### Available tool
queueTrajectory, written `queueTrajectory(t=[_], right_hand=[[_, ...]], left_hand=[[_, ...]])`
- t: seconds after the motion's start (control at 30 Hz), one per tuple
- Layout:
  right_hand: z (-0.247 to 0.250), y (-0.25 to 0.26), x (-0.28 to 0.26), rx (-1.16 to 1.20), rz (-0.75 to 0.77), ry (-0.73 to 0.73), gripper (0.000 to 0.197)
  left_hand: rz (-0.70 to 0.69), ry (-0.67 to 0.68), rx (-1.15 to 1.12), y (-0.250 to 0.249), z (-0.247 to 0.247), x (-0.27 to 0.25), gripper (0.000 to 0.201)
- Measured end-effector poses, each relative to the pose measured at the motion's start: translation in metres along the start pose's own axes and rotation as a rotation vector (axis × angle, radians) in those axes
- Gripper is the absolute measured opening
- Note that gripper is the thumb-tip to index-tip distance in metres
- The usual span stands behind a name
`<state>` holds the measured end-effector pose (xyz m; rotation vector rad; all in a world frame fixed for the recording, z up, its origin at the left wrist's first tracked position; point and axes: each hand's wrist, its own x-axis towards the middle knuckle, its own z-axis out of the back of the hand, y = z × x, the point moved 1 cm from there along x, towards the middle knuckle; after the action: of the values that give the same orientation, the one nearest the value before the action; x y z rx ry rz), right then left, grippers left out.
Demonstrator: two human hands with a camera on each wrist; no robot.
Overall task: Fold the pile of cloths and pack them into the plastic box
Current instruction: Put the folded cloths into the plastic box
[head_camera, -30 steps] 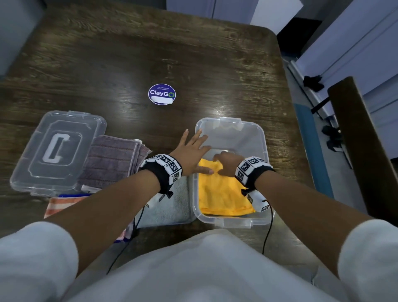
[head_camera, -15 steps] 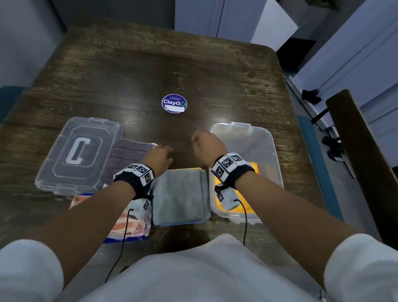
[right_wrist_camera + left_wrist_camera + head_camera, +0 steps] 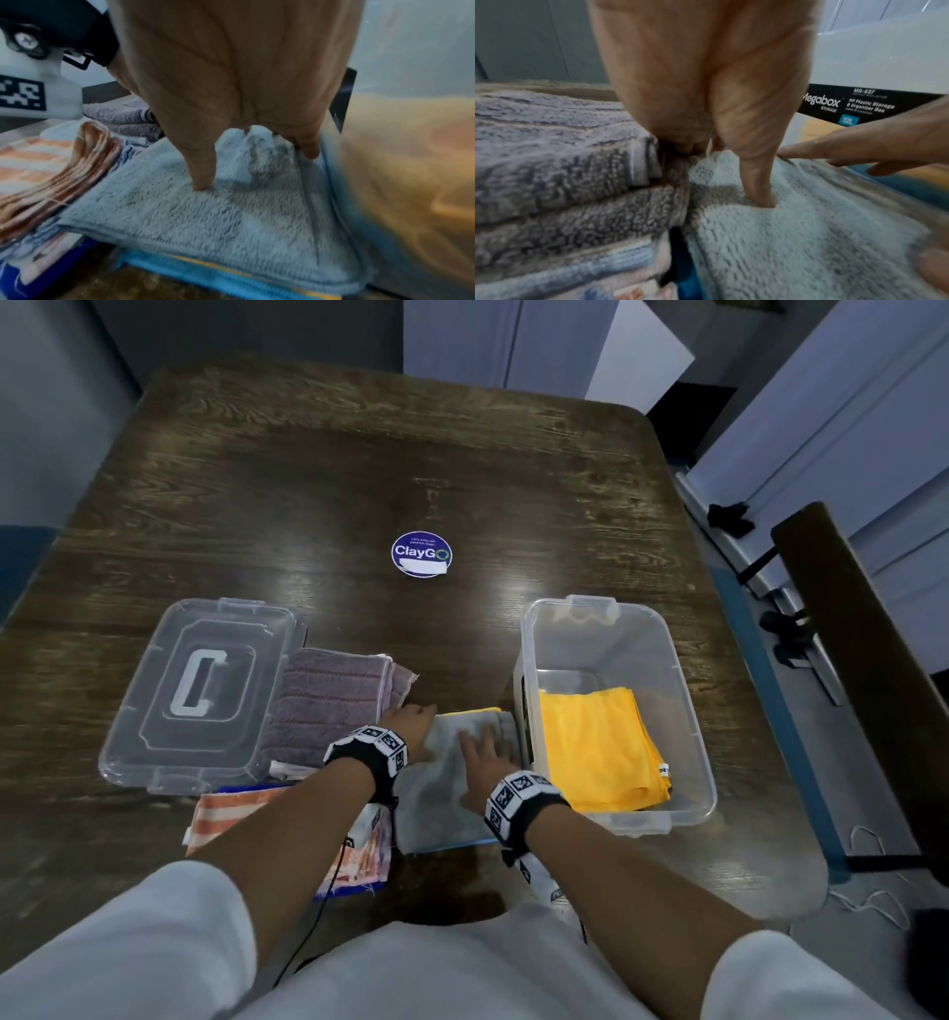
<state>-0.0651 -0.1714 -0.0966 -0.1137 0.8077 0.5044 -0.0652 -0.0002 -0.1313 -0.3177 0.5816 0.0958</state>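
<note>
grey fluffy cloth, folded, lies on the dark wooden tabletop on top of blue and yellow layers, its right edge against the clear plastic box. the left hand grips the cloth's left edge, with its fingers tucked down beside a purple-grey ribbed towel and its thumb pressed into the fluff. the right hand rests flat on the cloth, fingers straight and spread apart. a folded yellow cloth lies inside the box. a clear plastic lid and an orange-striped cloth sit further left.
</note>
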Motion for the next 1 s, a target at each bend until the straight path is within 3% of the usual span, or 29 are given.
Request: queueTrajectory(t=[0.13,0.37,0.53,0.67,0.83,1.0], right_hand=[[-0.022,0.001,0.008,0.031,-0.042,-0.007,0.106],[-0.024,0.004,0.021,0.075,-0.074,0.036,0.110],[-0.027,0.002,0.018,0.120,-0.066,0.034,0.109],[-0.029,0.001,0.017,0.157,-0.066,0.020,0.105],[-0.014,0.007,0.006,0.231,-0.106,-0.093,0.083],[0.004,0.016,-0.005,0.333,-0.145,-0.372,0.054]], left_hand=[[0.033,0.012,0.114,0.001,-0.010,0.017,0.093],[0.077,0.031,0.266,-0.005,-0.009,0.030,0.078],[0.054,0.050,0.251,-0.005,-0.005,0.029,0.081],[0.032,0.053,0.109,-0.007,-0.003,0.020,0.076],[0.053,0.070,0.000,-0.016,0.018,0.005,0.068],[0.046,-0.018,-0.099,-0.025,0.049,-0.013,0.072]])
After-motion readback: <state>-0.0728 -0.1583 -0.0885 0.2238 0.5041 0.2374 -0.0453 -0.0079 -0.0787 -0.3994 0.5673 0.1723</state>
